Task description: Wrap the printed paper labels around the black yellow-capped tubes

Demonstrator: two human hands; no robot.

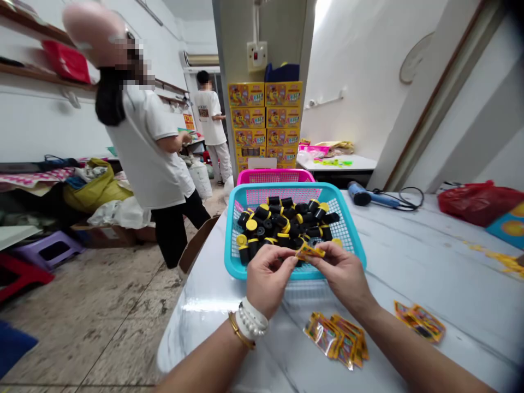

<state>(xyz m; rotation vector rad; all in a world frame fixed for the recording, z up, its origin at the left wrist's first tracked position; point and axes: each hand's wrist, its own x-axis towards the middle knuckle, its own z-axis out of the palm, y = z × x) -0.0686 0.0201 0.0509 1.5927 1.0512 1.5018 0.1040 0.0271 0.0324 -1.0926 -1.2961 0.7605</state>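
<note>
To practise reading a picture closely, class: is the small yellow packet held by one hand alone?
No, the left hand and the right hand both pinch the yellow packet.

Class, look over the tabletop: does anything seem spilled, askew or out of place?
Yes: loose yellow pieces lie strewn on the bare tabletop at the right, uncontained, unlike the black-and-yellow containers gathered in the blue basket.
</note>
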